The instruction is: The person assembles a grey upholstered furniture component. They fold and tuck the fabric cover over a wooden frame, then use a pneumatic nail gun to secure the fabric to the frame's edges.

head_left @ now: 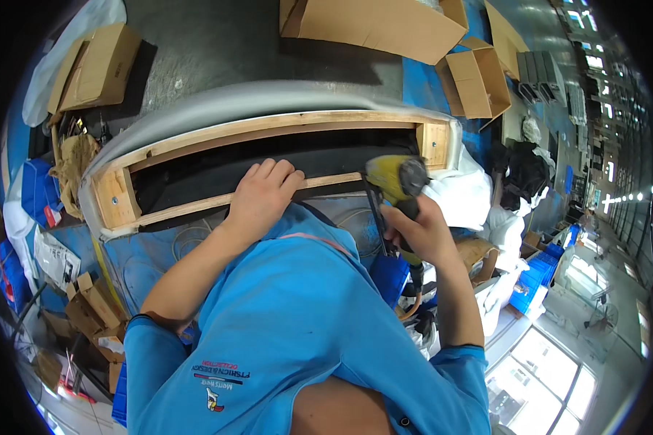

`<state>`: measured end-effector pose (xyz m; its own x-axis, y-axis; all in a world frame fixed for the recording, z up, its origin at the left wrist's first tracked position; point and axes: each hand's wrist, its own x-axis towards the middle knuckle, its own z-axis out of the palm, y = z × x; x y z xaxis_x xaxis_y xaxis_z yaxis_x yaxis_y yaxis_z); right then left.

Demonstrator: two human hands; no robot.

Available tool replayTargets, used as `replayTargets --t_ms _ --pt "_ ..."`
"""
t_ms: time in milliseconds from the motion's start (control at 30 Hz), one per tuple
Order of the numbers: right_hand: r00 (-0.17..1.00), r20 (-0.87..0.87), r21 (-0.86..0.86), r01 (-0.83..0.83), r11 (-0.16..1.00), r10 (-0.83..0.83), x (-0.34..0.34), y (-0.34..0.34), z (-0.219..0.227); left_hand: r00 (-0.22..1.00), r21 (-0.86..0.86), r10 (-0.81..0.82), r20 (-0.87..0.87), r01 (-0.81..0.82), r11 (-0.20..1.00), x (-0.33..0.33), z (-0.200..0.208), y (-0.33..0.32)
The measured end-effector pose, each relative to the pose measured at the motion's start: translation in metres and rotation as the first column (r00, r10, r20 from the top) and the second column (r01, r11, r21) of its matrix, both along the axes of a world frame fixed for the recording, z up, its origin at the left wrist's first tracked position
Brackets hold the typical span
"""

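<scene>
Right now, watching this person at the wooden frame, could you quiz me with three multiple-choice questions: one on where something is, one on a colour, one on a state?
1. Where does the left hand rest?
A. on the near wooden rail of the frame
B. on a cardboard box
C. on the floor

2. What colour is the body of the power tool?
A. red
B. yellow
C. white

3. How is the right hand?
A. open and empty
B. flat on the shirt
C. closed around the tool's handle

Answers: 1 A, its fingers curl over the rail's edge. 2 B, the casing is yellow with a grey end. 3 C, the fingers wrap around the dark grip below the tool.
</scene>
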<state>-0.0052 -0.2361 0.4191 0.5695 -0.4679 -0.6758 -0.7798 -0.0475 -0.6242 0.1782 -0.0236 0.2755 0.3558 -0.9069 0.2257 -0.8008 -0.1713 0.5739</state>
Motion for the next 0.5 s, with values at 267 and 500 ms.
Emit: replayTargets --t_ms 267,500 --pt "0.967 -0.184 0.227 0.218 0.949 -0.178 -0.124 -0.069 -0.05 0.999 0.044 -0.008 -0.036 0.009 0.999 0.004 0.024 -0.021" --pt "0.95 -0.066 -0.082 0.299 0.951 -0.305 -0.221 -0.165 -0.367 0.988 0.19 0.145 0.046 -0.151 0.97 -0.003 0.037 -0.036"
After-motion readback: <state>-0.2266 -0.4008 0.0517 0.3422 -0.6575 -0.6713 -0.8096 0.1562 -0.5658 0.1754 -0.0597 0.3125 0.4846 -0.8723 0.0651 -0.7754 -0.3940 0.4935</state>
